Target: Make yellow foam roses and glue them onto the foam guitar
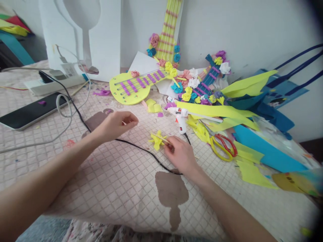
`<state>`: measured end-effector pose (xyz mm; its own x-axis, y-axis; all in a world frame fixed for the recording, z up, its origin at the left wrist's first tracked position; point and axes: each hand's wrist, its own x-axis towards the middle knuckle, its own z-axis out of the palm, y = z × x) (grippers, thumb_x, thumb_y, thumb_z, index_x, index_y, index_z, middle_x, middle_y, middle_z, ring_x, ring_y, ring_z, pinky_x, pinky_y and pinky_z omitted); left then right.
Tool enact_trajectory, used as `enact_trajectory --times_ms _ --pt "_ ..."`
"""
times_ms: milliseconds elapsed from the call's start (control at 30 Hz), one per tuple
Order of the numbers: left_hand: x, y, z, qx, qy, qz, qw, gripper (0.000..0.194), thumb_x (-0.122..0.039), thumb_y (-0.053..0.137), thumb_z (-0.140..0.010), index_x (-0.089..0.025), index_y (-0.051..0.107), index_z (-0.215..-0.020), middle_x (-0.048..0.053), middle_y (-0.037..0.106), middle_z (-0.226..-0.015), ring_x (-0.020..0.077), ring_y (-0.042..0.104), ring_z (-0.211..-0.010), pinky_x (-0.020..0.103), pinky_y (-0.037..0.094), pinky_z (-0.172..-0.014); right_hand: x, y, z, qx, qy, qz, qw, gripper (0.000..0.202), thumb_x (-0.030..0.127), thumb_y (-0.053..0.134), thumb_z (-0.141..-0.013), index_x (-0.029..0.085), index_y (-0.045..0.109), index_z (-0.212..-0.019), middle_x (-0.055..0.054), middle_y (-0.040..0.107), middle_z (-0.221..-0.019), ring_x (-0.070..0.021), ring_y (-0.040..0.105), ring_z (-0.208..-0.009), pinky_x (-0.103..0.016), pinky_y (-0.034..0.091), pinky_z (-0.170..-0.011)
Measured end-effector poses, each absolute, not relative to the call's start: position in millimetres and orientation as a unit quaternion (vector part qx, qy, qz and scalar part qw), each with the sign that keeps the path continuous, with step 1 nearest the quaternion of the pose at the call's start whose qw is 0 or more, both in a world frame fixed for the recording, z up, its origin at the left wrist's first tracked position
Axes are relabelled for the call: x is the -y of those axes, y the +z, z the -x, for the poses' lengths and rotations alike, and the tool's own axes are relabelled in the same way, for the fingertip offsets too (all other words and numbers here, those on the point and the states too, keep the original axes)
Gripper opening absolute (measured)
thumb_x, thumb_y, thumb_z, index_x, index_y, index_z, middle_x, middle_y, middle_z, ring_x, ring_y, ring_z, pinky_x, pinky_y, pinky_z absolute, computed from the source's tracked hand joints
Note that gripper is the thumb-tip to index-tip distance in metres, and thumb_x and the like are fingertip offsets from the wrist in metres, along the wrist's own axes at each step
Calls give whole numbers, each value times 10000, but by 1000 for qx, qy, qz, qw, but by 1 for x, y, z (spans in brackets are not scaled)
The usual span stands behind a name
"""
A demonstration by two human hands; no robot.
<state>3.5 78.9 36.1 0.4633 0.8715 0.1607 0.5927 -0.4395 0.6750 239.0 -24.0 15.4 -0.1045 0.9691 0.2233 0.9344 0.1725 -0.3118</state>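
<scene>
My right hand [181, 154] pinches a thin wooden stick [159, 136]. The stick's tip lies over a crumpled yellow paper flower [156, 144] on the quilted tablecloth, right beside my fingertips. To its left, my left hand [118, 124] hovers with fingers curled in and thumb close to them; nothing shows between them. A white glue gun [181, 121] stands just beyond my right hand. Its black cord [141, 148] passes under my right wrist and left forearm. Between the hands and the wall lies a yellow paper guitar [131, 89] with purple bars and dark strings.
Scissors [223, 148] with red and yellow handles lie at right among yellow paper strips [219, 111] and a blue sheet [267, 148]. Flower-trimmed paper instruments [207, 82] lean by the wall. At left are a phone [32, 111], a power strip [52, 84] and a white cable [72, 114].
</scene>
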Motion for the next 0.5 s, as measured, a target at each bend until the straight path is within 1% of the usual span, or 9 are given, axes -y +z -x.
enact_trajectory --times_ms 67,167,233,267,333,400,433,500 --pt "-88 39 10 -518 275 -788 190 161 -333 565 -787 -201 634 -850 -4 636 -743 127 572 -633 260 442 -611 24 13 -240 741 47 641 194 49 184 515 -782 213 519 -742 10 611 -748 -136 545 -647 -244 337 -578" --pt "-96 43 24 -580 292 -760 34 151 -262 580 -777 -195 611 -910 16 598 -879 133 551 -666 292 429 -651 25 10 -240 740 48 641 198 45 182 513 -781 215 523 -751 11 615 -757 -136 552 -648 -244 345 -582" --pt "-96 45 28 -585 313 -747 -22 206 -215 582 -769 -192 589 -974 28 560 -960 133 540 -699 302 431 -683 25 10 -240 739 48 643 196 56 194 514 -791 214 522 -739 9 614 -751 -137 553 -642 -246 350 -582" --pt "-95 45 27 -575 329 -749 -28 231 -198 580 -768 -192 577 -999 31 549 -983 124 534 -693 299 436 -690 25 10 -240 738 50 644 195 54 215 522 -798 213 525 -744 8 615 -749 -140 557 -642 -248 353 -582" --pt "-91 44 22 -539 376 -753 -14 234 -162 575 -763 -198 564 -994 24 559 -981 75 495 -579 279 448 -661 26 11 -240 737 58 644 197 81 296 544 -816 216 541 -815 9 622 -746 -149 568 -641 -254 357 -579" --pt "-83 41 10 -480 397 -781 55 180 -174 567 -786 -181 557 -966 23 567 -978 49 487 -529 235 441 -575 28 14 -240 737 59 641 206 175 377 502 -860 218 536 -923 11 632 -742 -159 583 -644 -261 357 -574" --pt "-79 39 4 -449 391 -799 88 162 -187 571 -794 -176 557 -955 16 575 -930 55 499 -540 225 439 -562 29 15 -240 736 55 640 211 200 390 452 -890 216 527 -955 10 636 -742 -161 588 -646 -264 355 -571" --pt "-67 35 -10 -387 381 -831 121 114 -196 571 -810 -168 566 -921 13 582 -861 85 539 -630 223 450 -597 32 17 -242 737 35 637 222 227 353 348 -940 209 524 -937 0 635 -739 -160 588 -647 -267 353 -566"
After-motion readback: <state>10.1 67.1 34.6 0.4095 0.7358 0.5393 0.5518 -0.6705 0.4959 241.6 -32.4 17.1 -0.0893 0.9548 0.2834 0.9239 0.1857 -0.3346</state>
